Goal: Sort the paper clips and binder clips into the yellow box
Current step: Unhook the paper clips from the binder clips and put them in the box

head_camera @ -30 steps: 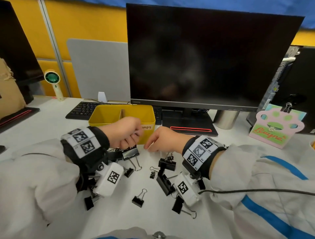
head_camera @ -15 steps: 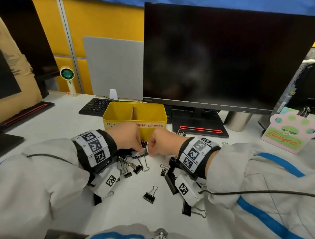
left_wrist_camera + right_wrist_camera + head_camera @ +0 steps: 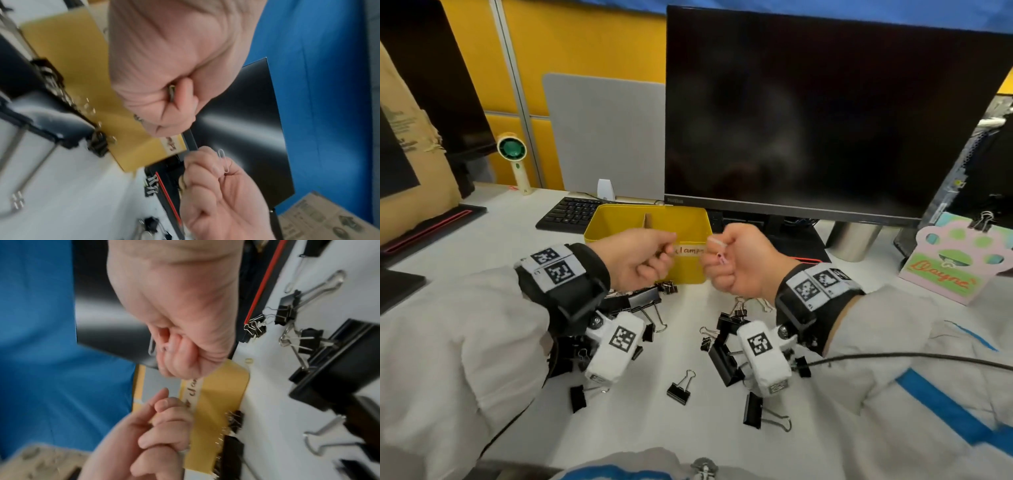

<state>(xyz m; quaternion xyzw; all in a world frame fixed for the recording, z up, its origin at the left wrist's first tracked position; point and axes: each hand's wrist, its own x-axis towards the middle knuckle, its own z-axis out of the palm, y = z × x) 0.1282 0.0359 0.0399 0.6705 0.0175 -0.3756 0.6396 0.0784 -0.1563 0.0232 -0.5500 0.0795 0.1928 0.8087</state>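
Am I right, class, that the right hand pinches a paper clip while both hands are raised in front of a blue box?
Not quite: the box is yellow, not blue, as the head view shows. The rest holds: the right hand pinches a paper clip, and both it and the left hand are raised in front of it.

The left hand (image 3: 640, 258) is curled into a fist; a small dark metal bit shows between its fingers in the left wrist view, too blurred to name. The right hand (image 3: 743, 263) hides all but one end of a paper clip (image 3: 223, 160). Both hands cover most of the label (image 3: 688, 250) on the yellow box (image 3: 690, 219), and the box's floor is out of sight. The wrist cameras hide several binder clips (image 3: 726, 363) on the desk (image 3: 482, 246).
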